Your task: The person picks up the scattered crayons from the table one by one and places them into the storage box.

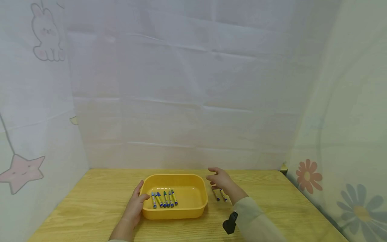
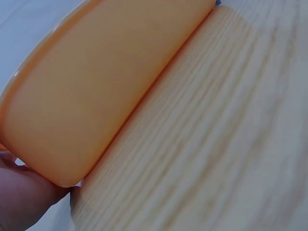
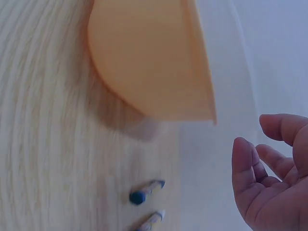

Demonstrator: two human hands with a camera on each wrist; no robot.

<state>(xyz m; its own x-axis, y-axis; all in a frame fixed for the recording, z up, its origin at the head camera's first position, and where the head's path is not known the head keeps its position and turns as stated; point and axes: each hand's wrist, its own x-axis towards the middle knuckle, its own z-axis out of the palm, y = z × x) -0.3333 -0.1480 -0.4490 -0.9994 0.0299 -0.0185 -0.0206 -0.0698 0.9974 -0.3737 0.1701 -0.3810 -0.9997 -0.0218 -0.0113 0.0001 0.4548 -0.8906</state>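
A yellow plastic tray (image 1: 175,213) stands on the wooden table, with several crayons (image 1: 165,199) lying side by side in its left half. My left hand (image 1: 134,204) grips the tray's left end, thumb over the rim and fingers along the outside wall. In the left wrist view, part of that hand (image 2: 24,192) shows at the tray's corner. To the right of the tray, my right hand (image 1: 222,179) hovers with loosely bent fingers and holds nothing. Two crayons (image 1: 223,195) lie on the table just below it; the right wrist view shows their ends, including one crayon (image 3: 144,192).
The wooden table (image 1: 90,208) reaches back to a pale cloth backdrop (image 1: 187,101). Printed cloth hangs on both sides, with a flower (image 1: 308,175) at right and a star (image 1: 22,173) at left. A small black device (image 1: 230,223) sits by the right sleeve.
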